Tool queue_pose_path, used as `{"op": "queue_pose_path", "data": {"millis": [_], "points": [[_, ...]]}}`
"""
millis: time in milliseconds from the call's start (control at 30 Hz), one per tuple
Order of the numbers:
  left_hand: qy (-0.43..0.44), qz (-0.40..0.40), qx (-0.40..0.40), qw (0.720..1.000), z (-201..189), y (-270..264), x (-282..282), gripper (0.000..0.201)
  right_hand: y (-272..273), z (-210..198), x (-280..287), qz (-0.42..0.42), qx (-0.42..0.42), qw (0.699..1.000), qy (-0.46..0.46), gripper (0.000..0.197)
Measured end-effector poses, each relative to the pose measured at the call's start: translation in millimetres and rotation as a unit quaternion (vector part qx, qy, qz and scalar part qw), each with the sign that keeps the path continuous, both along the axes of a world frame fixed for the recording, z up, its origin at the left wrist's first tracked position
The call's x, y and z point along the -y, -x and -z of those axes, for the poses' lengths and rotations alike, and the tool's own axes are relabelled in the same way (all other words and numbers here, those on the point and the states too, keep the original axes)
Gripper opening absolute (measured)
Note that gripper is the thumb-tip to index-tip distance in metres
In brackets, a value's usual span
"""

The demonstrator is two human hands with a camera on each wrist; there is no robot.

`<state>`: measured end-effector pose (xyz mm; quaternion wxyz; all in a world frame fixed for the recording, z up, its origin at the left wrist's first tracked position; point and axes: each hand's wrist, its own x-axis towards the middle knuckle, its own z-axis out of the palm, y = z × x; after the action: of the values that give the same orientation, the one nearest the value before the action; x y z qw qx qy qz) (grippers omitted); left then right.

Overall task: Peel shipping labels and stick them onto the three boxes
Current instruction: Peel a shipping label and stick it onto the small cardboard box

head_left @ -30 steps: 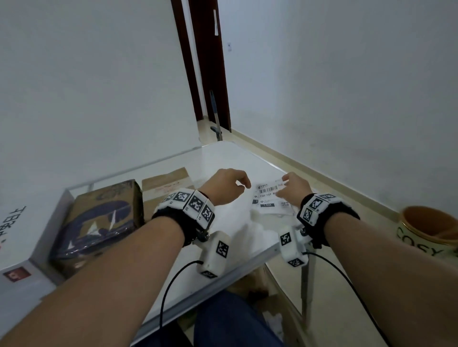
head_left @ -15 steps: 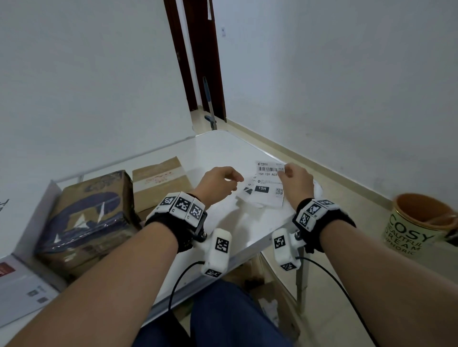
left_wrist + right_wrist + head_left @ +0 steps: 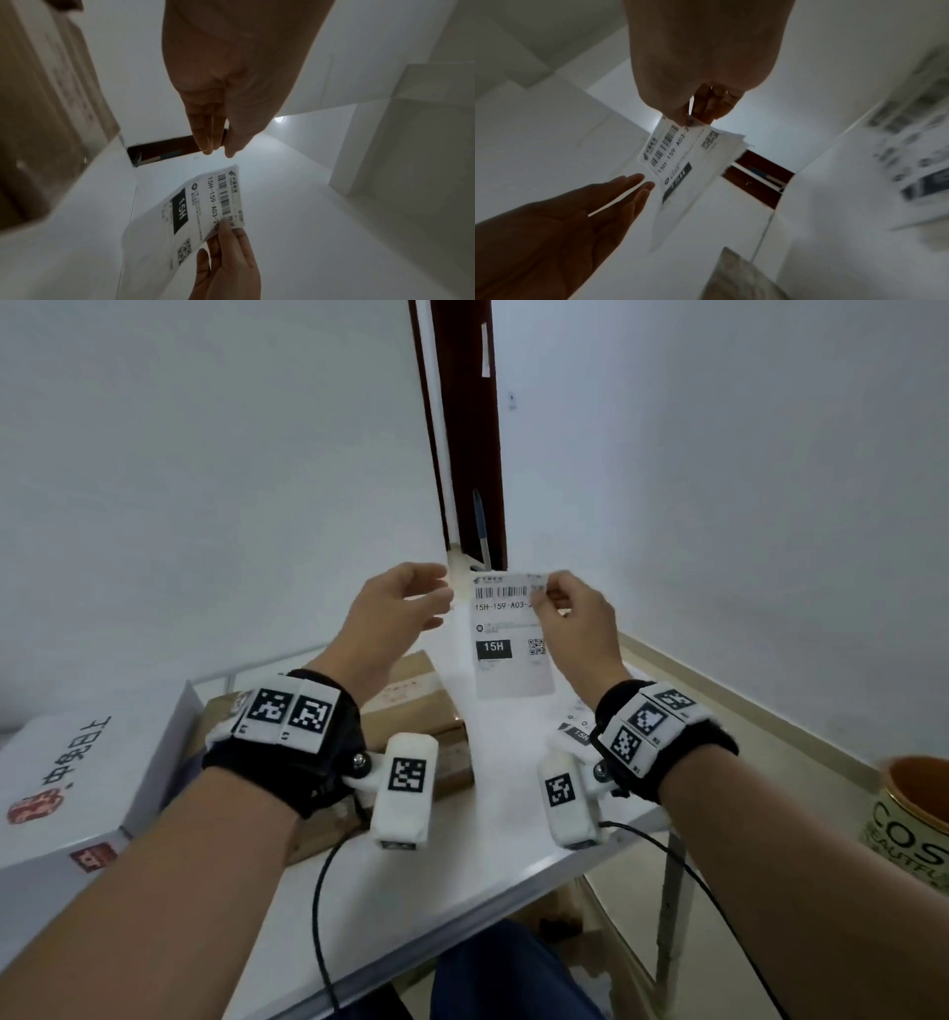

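Observation:
A white shipping label [image 3: 508, 654] with a barcode and a black "15H" block hangs upright in the air above the table. My right hand [image 3: 544, 598] pinches its top right corner between thumb and fingers, as the right wrist view shows [image 3: 695, 117]. My left hand [image 3: 441, 598] hovers just left of the label's top left corner, fingers and thumb straight and close together [image 3: 218, 152], touching nothing. A brown cardboard box [image 3: 421, 711] lies below the left hand. A second brown box [image 3: 221, 711] is mostly hidden by my left wrist. A white box [image 3: 77, 778] with red print sits far left.
More labels [image 3: 572, 729] lie on the white table [image 3: 462, 891] under my right wrist. An orange-lined mug [image 3: 914, 814] stands off the table at the right. A dark door [image 3: 462, 428] is behind. White walls close in on the left and right.
My right hand has lifted the label off the table to chest height. The left hand rose alongside it, staying just left of the label.

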<state>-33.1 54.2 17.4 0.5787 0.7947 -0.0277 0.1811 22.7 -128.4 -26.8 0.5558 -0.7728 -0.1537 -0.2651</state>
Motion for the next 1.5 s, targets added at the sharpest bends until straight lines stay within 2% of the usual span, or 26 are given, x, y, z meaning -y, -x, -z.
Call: {"op": "queue_pose_path", "data": {"millis": [133,367,500,600,700,767,833,1000,1133,1233,1367,1500], "points": [[0.027,-0.015,-0.002,1.0,-7,22,-39,0.023,1,-16,-49,-0.072,-0.027,0.997,0.03,0.017],[0.056,-0.103,0.014,0.993,-9,53,-96,0.014,21,-29,-120,-0.163,-0.045,0.984,0.052,0.014],[0.064,-0.129,0.009,0.989,-6,68,-118,0.009,27,-30,-144,-0.181,-0.059,0.979,0.068,0.013],[0.086,-0.153,0.024,0.984,-5,75,-130,0.005,31,-31,-157,-0.161,-0.02,0.983,0.082,0.026],[0.117,-0.185,0.049,0.974,-5,74,-137,0.006,37,-36,-165,-0.184,-0.011,0.982,0.035,0.02],[0.138,-0.178,0.046,0.973,-4,72,-136,0.006,44,-39,-170,-0.234,-0.035,0.971,0.025,0.011],[0.16,-0.148,0.036,0.975,-2,69,-132,0.005,47,-41,-174,-0.261,-0.046,0.964,0.023,0.011],[0.189,-0.096,0.024,0.977,1,66,-122,0.011,48,-40,-177,-0.278,-0.082,0.957,-0.008,0.015],[0.194,-0.091,0.019,0.976,4,65,-116,0.01,47,-34,-177,-0.276,-0.098,0.956,-0.028,0.015],[0.192,-0.092,0.016,0.977,7,65,-114,0.012,46,-31,-175,-0.264,-0.082,0.961,-0.014,0.013],[0.186,-0.099,0.006,0.977,10,65,-111,0.03,48,-32,-173,-0.243,-0.021,0.968,0.054,0.019],[0.194,-0.101,0.007,0.976,11,66,-108,0.032,52,-31,-172,-0.242,0.006,0.968,0.071,0.024]]}}
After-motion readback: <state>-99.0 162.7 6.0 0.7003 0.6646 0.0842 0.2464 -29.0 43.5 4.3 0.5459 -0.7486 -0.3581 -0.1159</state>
